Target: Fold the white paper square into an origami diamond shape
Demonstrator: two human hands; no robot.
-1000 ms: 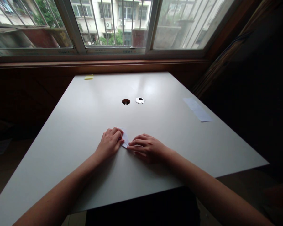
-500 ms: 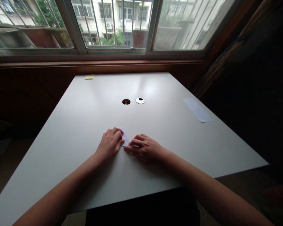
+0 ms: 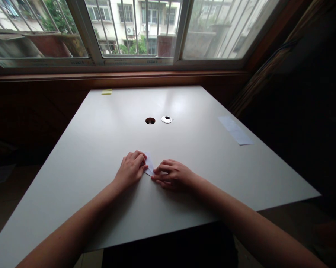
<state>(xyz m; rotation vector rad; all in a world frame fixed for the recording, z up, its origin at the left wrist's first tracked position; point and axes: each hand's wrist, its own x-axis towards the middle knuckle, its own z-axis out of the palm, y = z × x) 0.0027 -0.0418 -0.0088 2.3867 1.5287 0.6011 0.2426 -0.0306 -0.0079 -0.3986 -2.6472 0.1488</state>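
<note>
White folded paper (image 3: 149,163) pinned on the desk (image 3: 101,141), between both hands.
Left hand (image 3: 131,169): fingers curled onto it; pinch or mere press, cannot tell. Paper judged thin, light, limp, apt to slide on smooth desk; best taken at a folded edge. Visible wedge runs far-to-near, tip pointing near-right. Right hand (image 3: 173,174): fingers spread nearly flat, tips pressing that tip.

Bare left hand (image 3: 130,169), right hand (image 3: 175,175), forearms (image 3: 81,219)

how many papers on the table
3: a white piece under the left hand and right hand, a white strip near the right edge, a yellow note far left.
</note>
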